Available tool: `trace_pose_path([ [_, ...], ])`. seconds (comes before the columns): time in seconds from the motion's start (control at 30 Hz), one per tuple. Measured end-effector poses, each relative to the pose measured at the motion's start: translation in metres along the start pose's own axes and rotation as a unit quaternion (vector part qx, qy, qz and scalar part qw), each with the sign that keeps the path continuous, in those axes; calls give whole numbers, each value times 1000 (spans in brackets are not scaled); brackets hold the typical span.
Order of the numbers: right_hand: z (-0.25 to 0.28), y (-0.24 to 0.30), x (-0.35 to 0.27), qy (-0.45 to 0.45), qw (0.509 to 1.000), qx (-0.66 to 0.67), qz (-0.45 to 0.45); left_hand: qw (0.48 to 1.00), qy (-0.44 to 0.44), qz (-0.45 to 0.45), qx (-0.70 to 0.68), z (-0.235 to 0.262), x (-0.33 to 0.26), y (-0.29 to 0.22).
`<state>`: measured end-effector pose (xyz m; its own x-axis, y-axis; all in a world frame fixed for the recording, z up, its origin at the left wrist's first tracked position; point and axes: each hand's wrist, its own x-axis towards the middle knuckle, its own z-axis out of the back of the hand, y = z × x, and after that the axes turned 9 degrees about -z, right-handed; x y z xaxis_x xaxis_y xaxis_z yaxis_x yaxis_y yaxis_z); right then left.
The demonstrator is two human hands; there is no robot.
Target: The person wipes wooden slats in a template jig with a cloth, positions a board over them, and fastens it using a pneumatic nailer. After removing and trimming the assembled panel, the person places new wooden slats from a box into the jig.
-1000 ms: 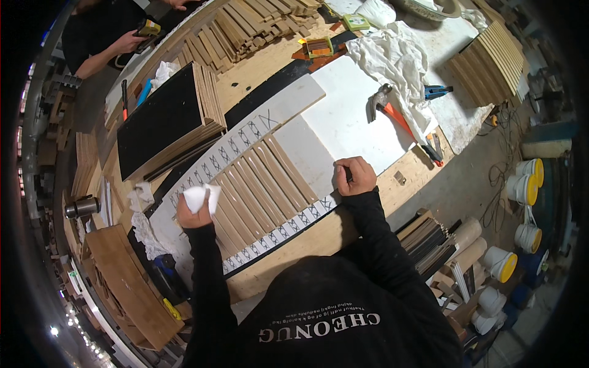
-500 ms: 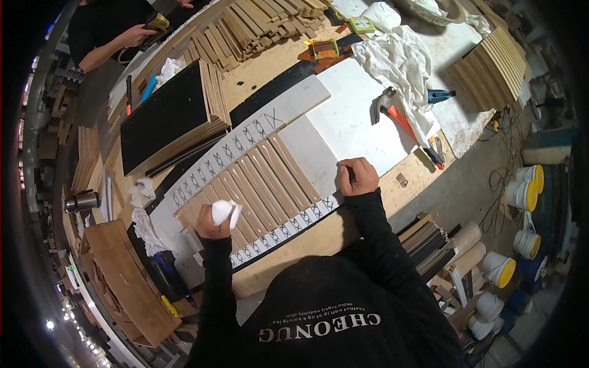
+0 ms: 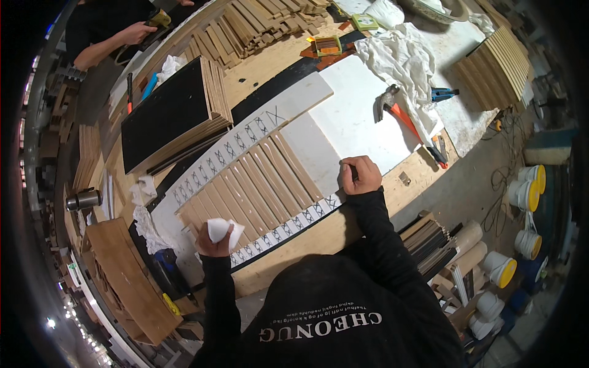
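My left hand (image 3: pixel 213 243) is closed around a white wad (image 3: pixel 223 230) that looks like folded cloth or paper. It is over the lower left end of a row of wooden slats (image 3: pixel 245 190), which lie side by side, several with pale streaks along them. Hand-drawn crosses mark the white strips (image 3: pixel 230 149) along the row's far and near sides. My right hand (image 3: pixel 362 175) rests as a fist at the near edge of the white board (image 3: pixel 313 138), right of the slats. Whether anything is inside that fist is hidden.
A hammer (image 3: pixel 402 116), a white cloth (image 3: pixel 399 61) and pliers (image 3: pixel 439 153) lie to the right. Black-topped panels (image 3: pixel 169 116) are stacked at the left. Loose slats (image 3: pixel 245 30) fill the far side. At the upper left, another person's hand (image 3: pixel 137 33) holds a yellow-and-black tool.
My left hand has shifted slightly down and left, and the white wad is turned differently. Bright streaks on the left slats look fainter. My right hand stays a fist at the board's edge.
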<state>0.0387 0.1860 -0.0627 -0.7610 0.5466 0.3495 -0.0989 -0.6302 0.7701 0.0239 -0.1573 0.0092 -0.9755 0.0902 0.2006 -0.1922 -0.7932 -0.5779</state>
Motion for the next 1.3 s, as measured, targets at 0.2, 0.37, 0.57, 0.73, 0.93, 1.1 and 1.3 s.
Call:
trace_pose_path([
  [0.2,1,0,0,8,1000,0,-4,997,68,-28,-6,0,-23,-1],
  [0.37,1,0,0,6,1000,2,3,997,44,-69,9,-3,-23,-3],
  [0.57,0,-2,-1,6,1000,-1,2,997,30,-68,12,0,-13,-3],
  [0.73,0,-2,0,2,1000,1,0,998,22,-63,6,0,-2,0],
  [0.93,2,4,0,17,1000,-9,-23,996,8,-82,20,1,12,1],
  [1.1,2,6,0,10,1000,-8,-12,995,3,-93,31,-2,27,7],
  [1.3,0,5,-1,9,1000,-13,-12,993,-12,-114,38,-6,49,17],
])
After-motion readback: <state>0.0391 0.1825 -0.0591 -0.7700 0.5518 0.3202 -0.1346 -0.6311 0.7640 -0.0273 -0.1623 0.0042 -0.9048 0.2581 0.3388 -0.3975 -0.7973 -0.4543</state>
